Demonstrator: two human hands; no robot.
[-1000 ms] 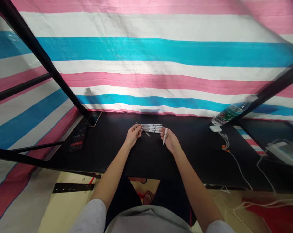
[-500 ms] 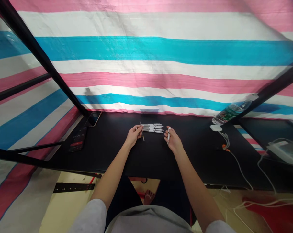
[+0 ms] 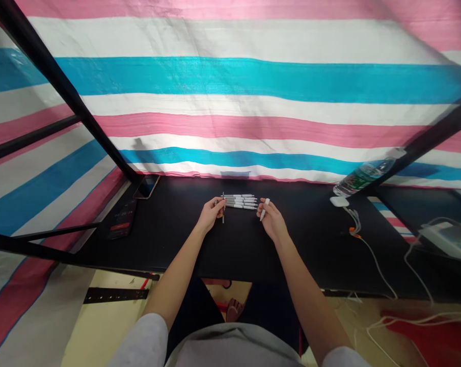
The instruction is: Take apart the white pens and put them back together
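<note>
Several white pens lie side by side in a row on the black table, between my two hands. My left hand is closed at their left end, pinching a thin pen refill that points toward me. Some small part may also be between its fingers, too small to make out. To the right of the row, my right hand is closed around a white pen barrel, held tilted and apart from the row.
Two phones lie at the table's left. A plastic bottle leans at the right near a white charger with cables. Black frame bars and a striped sheet enclose the table.
My right hand has moved a little right, away from the row, and turned the pen barrel. The refill in my left hand has swung from slanting to nearly straight toward me.
</note>
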